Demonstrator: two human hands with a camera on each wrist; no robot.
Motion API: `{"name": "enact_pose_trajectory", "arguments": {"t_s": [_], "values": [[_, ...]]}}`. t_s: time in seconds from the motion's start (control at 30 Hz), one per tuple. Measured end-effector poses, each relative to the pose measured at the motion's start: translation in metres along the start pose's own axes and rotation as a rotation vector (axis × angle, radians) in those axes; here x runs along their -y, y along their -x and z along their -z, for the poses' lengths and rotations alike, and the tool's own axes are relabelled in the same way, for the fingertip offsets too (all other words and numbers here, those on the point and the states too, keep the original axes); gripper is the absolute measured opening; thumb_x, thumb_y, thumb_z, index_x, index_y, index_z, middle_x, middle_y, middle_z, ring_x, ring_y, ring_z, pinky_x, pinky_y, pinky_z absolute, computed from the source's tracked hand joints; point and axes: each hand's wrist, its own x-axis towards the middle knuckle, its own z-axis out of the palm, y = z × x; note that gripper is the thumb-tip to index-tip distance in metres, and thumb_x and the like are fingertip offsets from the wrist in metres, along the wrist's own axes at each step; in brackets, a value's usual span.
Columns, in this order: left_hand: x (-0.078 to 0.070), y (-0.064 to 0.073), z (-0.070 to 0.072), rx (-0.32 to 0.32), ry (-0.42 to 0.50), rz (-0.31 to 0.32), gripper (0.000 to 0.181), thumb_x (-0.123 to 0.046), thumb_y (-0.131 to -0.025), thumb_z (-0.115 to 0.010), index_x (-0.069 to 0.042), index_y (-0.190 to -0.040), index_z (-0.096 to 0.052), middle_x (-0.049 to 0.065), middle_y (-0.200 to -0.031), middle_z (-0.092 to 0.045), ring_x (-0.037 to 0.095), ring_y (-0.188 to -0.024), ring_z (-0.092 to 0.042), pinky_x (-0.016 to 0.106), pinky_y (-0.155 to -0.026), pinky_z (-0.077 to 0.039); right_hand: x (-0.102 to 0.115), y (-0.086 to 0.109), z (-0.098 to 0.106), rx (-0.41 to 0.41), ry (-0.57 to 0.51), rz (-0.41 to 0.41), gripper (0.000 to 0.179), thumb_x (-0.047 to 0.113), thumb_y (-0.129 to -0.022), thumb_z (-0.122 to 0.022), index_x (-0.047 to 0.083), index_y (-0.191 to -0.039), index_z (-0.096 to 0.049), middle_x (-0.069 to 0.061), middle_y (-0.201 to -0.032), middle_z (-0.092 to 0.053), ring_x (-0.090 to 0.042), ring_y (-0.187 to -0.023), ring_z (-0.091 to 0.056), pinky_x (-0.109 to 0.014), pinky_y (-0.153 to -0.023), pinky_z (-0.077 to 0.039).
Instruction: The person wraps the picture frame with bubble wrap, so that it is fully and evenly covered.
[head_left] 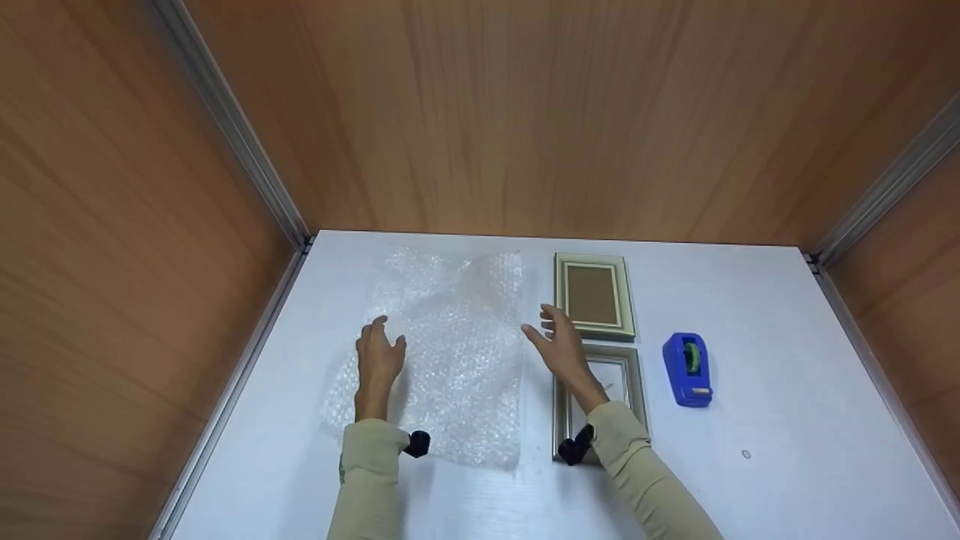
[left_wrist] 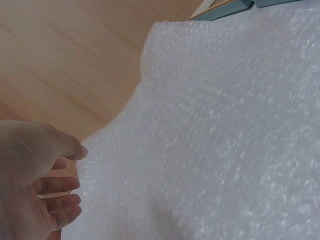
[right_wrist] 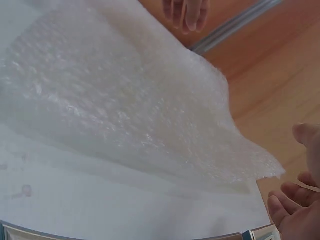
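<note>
Tabletop point(head_left: 787, 337) — bubble wrap point(head_left: 463, 367) lies mostly between left grip point(head_left: 379, 358) and right grip point(head_left: 563, 349); both wide.

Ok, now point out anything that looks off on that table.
The bubble wrap lies rumpled rather than flat. A small roundish spot breaks the plain white table, below and right of the tape dispenser in the head view; stain or scrap, I cannot tell. Nothing looks broken.

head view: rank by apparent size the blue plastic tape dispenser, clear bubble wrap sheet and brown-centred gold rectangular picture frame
Clear bubble wrap sheet
Brown-centred gold rectangular picture frame
Blue plastic tape dispenser
</note>
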Motion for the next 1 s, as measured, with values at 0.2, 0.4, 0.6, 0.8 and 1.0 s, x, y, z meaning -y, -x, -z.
{"name": "enact_pose_trajectory", "arguments": {"t_s": [0.2,0.4,0.6,0.8,1.0], "values": [[0.025,-0.001,0.011,-0.033,-0.055,0.029,0.052,-0.013,-0.09,-0.054,-0.001,-0.137,-0.036,0.023,-0.133,-0.039,0.04,-0.126,-0.032,0.048,-0.104,-0.031,-0.004,-0.001,-0.01,0.001,-0.001,-0.041,0.059,0.029,-0.087,-0.065,0.002,-0.134,-0.042,-0.02,-0.129,-0.048,-0.032,-0.116,-0.05,-0.041,-0.096,-0.044],[0.043,0.001,0.016,-0.051,-0.103,0.052,0.054,-0.013,-0.091,-0.054,0.001,-0.138,-0.033,0.025,-0.134,-0.036,0.042,-0.128,-0.027,0.052,-0.105,-0.028,-0.009,0.001,-0.018,0.009,-0.067,-0.112,0.062,0.029,-0.085,-0.066,-0.001,-0.133,-0.041,-0.021,-0.127,-0.049,-0.033,-0.114,-0.051,-0.042,-0.092,-0.047],[0.055,0.003,0.027,0.019,-0.092,0.115,0.058,-0.013,-0.091,-0.05,0.002,-0.142,-0.026,0.029,-0.137,-0.03,0.046,-0.128,-0.024,0.056,-0.104,-0.027,-0.011,0.004,-0.025,0.041,-0.028,-0.179,0.061,0.029,-0.087,-0.064,0.001,-0.136,-0.038,-0.019,-0.129,-0.048,-0.032,-0.116,-0.05,-0.042,-0.092,-0.047],[0.064,0.004,0.039,0.143,-0.035,0.203,0.06,-0.014,-0.093,-0.046,0.003,-0.143,-0.02,0.032,-0.141,-0.022,0.048,-0.13,-0.02,0.058,-0.104,-0.025,-0.011,0.007,-0.03,0.121,0.033,-0.243,0.066,0.028,-0.087,-0.063,0.002,-0.139,-0.033,-0.02,-0.132,-0.046,-0.034,-0.121,-0.046,-0.044,-0.096,-0.043],[0.071,0.005,0.047,0.205,0.001,0.227,0.054,-0.009,-0.092,-0.044,0.007,-0.14,-0.024,0.034,-0.139,-0.026,0.047,-0.13,-0.024,0.054,-0.105,-0.027,-0.012,0.008,-0.036,0.119,0.077,-0.27,0.064,0.021,-0.085,-0.064,0.0,-0.138,-0.034,-0.021,-0.127,-0.05,-0.033,-0.111,-0.054,-0.041,-0.089,-0.048]]}}
